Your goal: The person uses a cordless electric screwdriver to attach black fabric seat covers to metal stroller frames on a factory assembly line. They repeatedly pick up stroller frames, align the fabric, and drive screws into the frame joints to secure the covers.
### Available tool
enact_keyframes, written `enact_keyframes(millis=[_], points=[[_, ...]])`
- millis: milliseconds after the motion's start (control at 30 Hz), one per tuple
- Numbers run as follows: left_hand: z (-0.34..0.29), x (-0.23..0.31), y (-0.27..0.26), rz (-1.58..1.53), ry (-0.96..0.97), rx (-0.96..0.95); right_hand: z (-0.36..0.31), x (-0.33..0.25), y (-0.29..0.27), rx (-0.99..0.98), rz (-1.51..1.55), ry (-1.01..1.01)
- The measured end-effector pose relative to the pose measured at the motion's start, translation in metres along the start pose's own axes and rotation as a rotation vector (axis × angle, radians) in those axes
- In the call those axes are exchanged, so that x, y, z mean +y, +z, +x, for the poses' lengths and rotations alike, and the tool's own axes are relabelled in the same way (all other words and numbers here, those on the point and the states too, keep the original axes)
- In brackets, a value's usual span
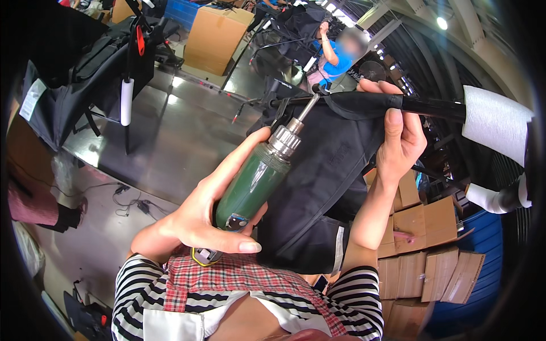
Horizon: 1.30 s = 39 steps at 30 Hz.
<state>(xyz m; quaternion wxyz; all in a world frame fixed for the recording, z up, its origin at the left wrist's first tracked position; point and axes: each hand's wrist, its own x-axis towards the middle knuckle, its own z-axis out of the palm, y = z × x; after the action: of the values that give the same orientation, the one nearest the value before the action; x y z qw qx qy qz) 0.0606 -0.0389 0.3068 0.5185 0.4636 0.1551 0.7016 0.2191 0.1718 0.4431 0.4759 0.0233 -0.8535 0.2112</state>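
Note:
My left hand point(213, 207) is wrapped round a green electric screwdriver point(253, 184) with a silver collar. Its bit points up and away, and the tip meets a dark fitting on a black tube point(435, 108); whether a screw sits there is too small to tell. On the right, my right hand point(398, 133) grips that tube through the edge of a black fabric panel point(318, 187), thumb on the near side and fingers behind. The fabric hangs from the tube in front of me. White foam wrap point(495, 125) covers the tube's right end.
A metal-topped table point(165, 125) lies beyond my left hand, with a black fabric frame point(85, 102) on it. Cardboard boxes point(424, 227) are stacked at the right. Cables point(139, 202) lie at the left. Across the table stands a co-worker in a blue shirt point(338, 62).

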Motion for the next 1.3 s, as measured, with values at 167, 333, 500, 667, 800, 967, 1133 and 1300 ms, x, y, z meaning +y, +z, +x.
enact_keyframes(millis=[167,333,500,667,800,967,1133,1300], points=[[-0.001,-0.002,-0.001,-0.025,-0.007,-0.007,0.000,0.002,-0.002,0.036,-0.003,-0.001],[-0.001,-0.003,-0.003,-0.024,-0.011,-0.003,0.000,0.006,-0.001,0.092,0.052,0.000],[-0.002,-0.003,-0.002,-0.017,-0.015,0.014,-0.002,0.004,0.002,0.120,0.144,0.013],[-0.002,-0.005,-0.004,-0.007,-0.012,-0.006,0.000,-0.005,0.009,0.026,0.133,-0.012],[0.001,-0.003,0.000,-0.018,-0.030,0.003,0.000,-0.010,0.028,0.101,0.103,0.046],[0.002,-0.002,0.002,0.010,-0.043,0.001,0.004,-0.011,0.010,0.056,-0.123,0.055],[0.006,0.006,0.008,0.035,-0.078,-0.002,0.009,-0.023,0.002,0.082,-0.277,0.013],[0.013,0.012,0.009,0.118,-0.125,-0.093,0.013,-0.017,-0.008,-0.045,-0.262,-0.125]])
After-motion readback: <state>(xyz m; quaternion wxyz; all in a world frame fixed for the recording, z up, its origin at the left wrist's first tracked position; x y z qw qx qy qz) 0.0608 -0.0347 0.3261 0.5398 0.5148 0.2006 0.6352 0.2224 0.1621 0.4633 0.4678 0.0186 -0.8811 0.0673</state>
